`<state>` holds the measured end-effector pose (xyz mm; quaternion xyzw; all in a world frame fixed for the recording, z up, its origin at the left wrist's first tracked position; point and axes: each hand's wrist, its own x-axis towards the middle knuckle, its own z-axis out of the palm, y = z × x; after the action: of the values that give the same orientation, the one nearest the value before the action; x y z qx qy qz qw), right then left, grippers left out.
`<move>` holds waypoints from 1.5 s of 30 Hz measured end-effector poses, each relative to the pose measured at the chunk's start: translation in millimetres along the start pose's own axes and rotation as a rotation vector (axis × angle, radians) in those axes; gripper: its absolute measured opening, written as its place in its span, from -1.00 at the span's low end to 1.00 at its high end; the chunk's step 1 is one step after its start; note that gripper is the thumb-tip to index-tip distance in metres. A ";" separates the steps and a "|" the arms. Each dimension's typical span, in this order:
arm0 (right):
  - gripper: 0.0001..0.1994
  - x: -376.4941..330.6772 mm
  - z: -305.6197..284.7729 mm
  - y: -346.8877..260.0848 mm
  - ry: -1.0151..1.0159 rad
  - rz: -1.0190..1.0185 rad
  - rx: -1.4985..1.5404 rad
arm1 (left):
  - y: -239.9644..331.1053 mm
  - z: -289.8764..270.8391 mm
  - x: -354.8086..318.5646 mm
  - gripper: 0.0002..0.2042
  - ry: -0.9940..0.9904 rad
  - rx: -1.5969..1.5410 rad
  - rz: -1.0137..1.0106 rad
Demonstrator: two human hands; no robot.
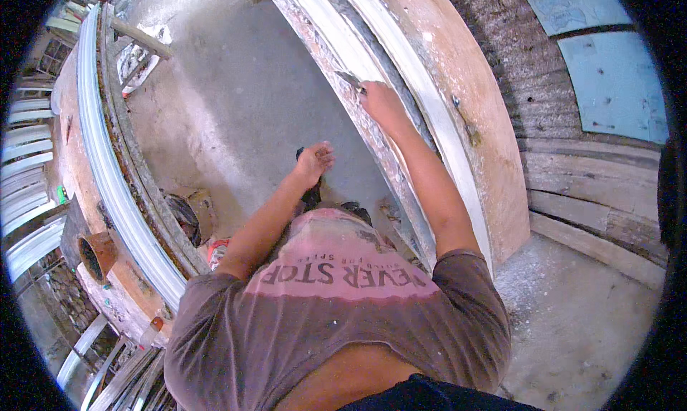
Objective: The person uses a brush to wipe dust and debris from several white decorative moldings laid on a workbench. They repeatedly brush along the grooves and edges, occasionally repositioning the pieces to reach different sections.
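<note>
Up on the white-smeared board edge (401,160), the right hand (383,103) is clamped on a small scraper blade (351,80) w/ its tip pressed flat to scrape, & the left hand (315,160) hangs loose, grip apart, for balance.

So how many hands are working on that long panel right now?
1. The right hand presses a scraper against the panel; the left hand hangs free above the floor.
</note>
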<state>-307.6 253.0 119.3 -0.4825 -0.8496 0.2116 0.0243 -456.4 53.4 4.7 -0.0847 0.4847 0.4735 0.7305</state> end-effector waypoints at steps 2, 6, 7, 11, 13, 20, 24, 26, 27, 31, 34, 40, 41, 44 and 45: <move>-0.74 6.4 -12.1 -5.1 -0.028 0.002 -0.005 | 33.2 1.9 12.1 -0.82 -0.040 -0.024 0.043; -0.74 24.2 -10.7 6.5 0.019 -0.088 0.035 | 115.1 17.6 24.8 -0.82 -0.130 -0.001 0.131; -0.74 40.6 -9.7 2.2 -0.002 -0.068 0.019 | 133.3 18.8 33.4 -0.82 -0.141 0.000 0.153; -0.74 161.3 -7.8 -41.1 -0.050 -0.041 -0.051 | 198.9 29.5 81.3 -0.80 -0.157 -0.145 0.245; -0.72 229.2 -0.7 -61.3 0.110 -0.096 0.051 | 225.1 52.2 100.5 -0.79 -0.083 -0.218 0.240; -0.54 154.3 39.2 -28.7 0.176 0.210 0.494 | 292.5 66.0 131.0 -0.69 -0.054 -0.164 0.243; -0.55 124.0 33.3 -45.6 0.056 0.479 0.654 | 326.3 59.1 146.5 -0.64 0.088 -0.252 0.278; -0.58 179.8 19.3 -86.6 0.126 0.432 0.745 | 354.8 71.5 166.1 -0.62 0.164 -0.302 0.328; -0.59 230.7 27.3 -99.0 0.213 0.314 0.777 | 375.7 77.6 175.2 -0.60 0.117 -0.279 0.419; -0.59 453.9 31.8 -147.3 0.362 0.196 0.673 | 485.7 104.8 237.8 -0.59 -0.168 -0.317 0.615; -0.61 507.3 5.5 -159.7 0.148 0.194 0.591 | 544.4 95.2 273.9 -0.54 0.061 -0.354 0.611; -0.54 283.9 -21.0 -89.9 -0.189 0.179 0.164 | 598.8 51.9 261.9 -0.48 0.114 -0.358 0.485; -0.57 243.5 -25.8 -88.7 -0.210 0.279 0.073 | 599.2 38.8 264.2 -0.49 0.134 -0.349 0.443; -0.54 223.2 -39.9 -99.3 -0.350 0.365 0.013 | 609.4 25.8 270.0 -0.49 0.145 -0.322 0.353; -0.51 249.1 -43.0 -110.0 -0.344 0.337 -0.023 | 614.1 22.8 271.5 -0.49 0.144 -0.310 0.325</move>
<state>-518.9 425.3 159.9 -0.5744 -0.7512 0.2819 -0.1620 -895.2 562.1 8.2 -0.1505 0.4644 0.6463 0.5866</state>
